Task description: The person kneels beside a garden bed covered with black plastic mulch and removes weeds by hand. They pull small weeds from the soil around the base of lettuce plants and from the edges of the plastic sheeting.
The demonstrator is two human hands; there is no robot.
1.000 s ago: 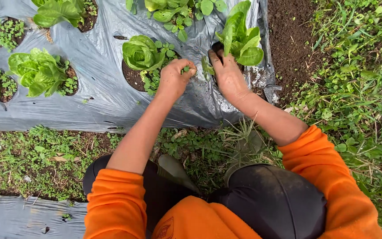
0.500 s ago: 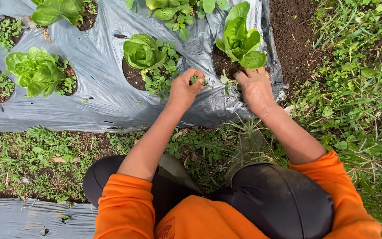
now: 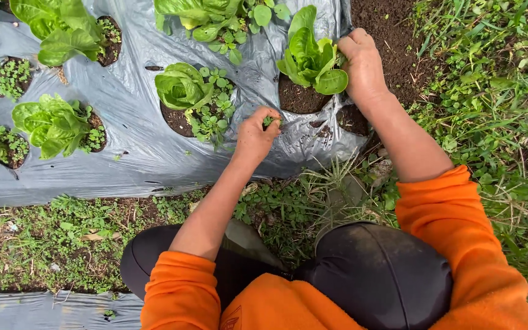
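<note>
Weeds (image 3: 269,121) sit pinched in left hand (image 3: 255,137); right hand (image 3: 362,64) touches one lettuce (image 3: 310,55).

Under the left hand (image 3: 255,135) lies a plastic mulch sheet (image 3: 135,153), grey, glossy and wrinkled, catching the light in its creases. Beside the right hand (image 3: 363,64) the lettuce plant (image 3: 310,55) has smooth, waxy green leaves with a slight sheen. The bare soil (image 3: 392,30) just past that hand is dark, crumbly and matt. The sleeves (image 3: 453,232) are soft orange cloth, matt.
</note>
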